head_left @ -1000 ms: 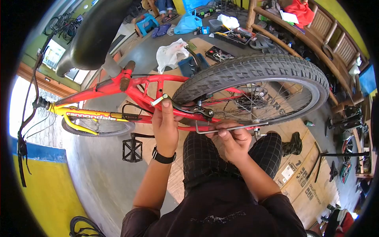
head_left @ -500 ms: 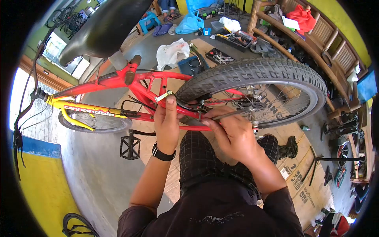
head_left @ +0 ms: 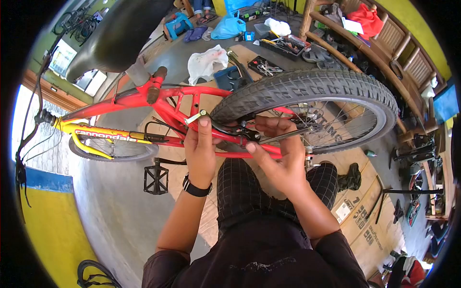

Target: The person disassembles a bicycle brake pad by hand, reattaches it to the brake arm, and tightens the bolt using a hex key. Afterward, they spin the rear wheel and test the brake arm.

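A red and yellow bicycle (head_left: 129,100) leans on its side in front of me, its knobby rear tire (head_left: 326,86) to the right. My left hand (head_left: 200,151) is closed around the red frame near that tire, its thumb against a small pale metal piece (head_left: 196,116). Along the black brake arm (head_left: 237,130) runs a thin metal rod (head_left: 294,134), which looks like a hex key. My right hand (head_left: 288,161) is open at this rod: thumb stretched out in front, fingers apart and lightly bent behind it. The fingers' contact with the rod is partly hidden.
Flattened cardboard (head_left: 365,206) lies under the wheel and my legs. Behind the tire are a tool tray (head_left: 266,67), a white plastic bag (head_left: 206,65) and a blue bag (head_left: 228,27). A wooden bench (head_left: 384,53) stands right. Another person's feet (head_left: 206,18) show at the top.
My right hand has opened from a pinch around the rod, thumb and fingers now apart. The rod's outer end sits slightly higher. My left hand keeps its grip; the view has shifted slightly.
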Available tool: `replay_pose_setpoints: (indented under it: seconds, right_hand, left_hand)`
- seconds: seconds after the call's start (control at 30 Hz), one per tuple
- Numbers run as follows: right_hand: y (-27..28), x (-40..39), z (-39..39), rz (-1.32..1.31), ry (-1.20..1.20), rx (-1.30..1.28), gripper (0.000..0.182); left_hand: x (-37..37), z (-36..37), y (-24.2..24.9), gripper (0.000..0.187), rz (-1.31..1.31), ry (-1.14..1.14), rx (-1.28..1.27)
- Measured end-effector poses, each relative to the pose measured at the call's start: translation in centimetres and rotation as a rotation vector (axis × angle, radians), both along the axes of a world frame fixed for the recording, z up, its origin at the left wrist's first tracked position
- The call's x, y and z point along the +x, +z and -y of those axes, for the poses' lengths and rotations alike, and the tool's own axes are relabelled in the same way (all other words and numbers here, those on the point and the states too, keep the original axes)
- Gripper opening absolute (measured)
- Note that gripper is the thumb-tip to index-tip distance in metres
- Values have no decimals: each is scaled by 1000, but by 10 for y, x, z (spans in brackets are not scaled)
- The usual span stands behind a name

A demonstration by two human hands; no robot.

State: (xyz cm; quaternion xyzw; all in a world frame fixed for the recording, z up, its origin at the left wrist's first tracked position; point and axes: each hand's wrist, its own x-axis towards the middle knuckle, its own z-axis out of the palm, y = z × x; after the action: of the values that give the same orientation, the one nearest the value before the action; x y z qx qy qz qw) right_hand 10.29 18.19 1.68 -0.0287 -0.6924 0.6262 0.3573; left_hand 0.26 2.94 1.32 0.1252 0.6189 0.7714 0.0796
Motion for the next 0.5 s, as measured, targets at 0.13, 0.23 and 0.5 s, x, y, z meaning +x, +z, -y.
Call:
replay_pose_setpoints:
  seconds: [0.13,0.23,0.5]
  right_hand:
    - [-14,-6,0,-46,96,-166,56]
    - [-22,-6,0,-104,211,-349,55]
    - [-40,-4,-17,-149,469,-508,52]
  left_hand:
    - [2,-4,3,38,17,58,-1]
    - [4,-5,5,39,16,34,31]
    - [10,-12,16,40,-8,3,84]
